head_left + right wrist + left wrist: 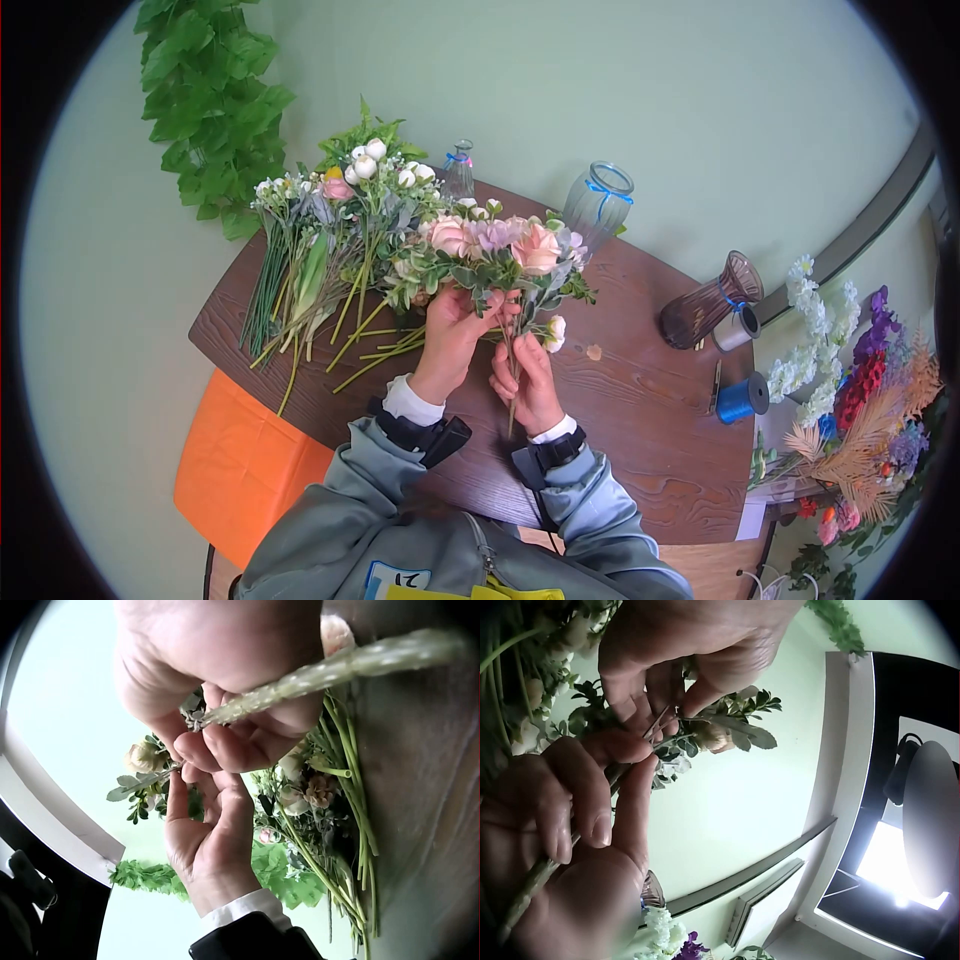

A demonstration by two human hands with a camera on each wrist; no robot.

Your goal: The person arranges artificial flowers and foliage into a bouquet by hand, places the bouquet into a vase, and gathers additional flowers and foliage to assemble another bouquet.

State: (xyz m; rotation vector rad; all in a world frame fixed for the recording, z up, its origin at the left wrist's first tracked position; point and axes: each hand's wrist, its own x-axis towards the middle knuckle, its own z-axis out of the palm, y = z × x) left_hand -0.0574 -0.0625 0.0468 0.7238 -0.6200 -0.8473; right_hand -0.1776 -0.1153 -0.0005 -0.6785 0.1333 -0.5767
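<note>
A spray of artificial flowers with pale pink roses, lilac blooms and green leaves is held upright over the table. My right hand grips its stem, whose lower end sticks out below the palm. Just above, my left hand pinches a thin leafy part of the spray between thumb and fingertips. The two hands' fingertips nearly meet in the left wrist view, around a small leaf sprig. A white bloom hangs beside the right hand.
Many flower stems lie heaped on the left of the brown table. Glass vases stand at the back. A dark vase, a white spool and a blue ribbon spool are at right. An orange stool is at lower left.
</note>
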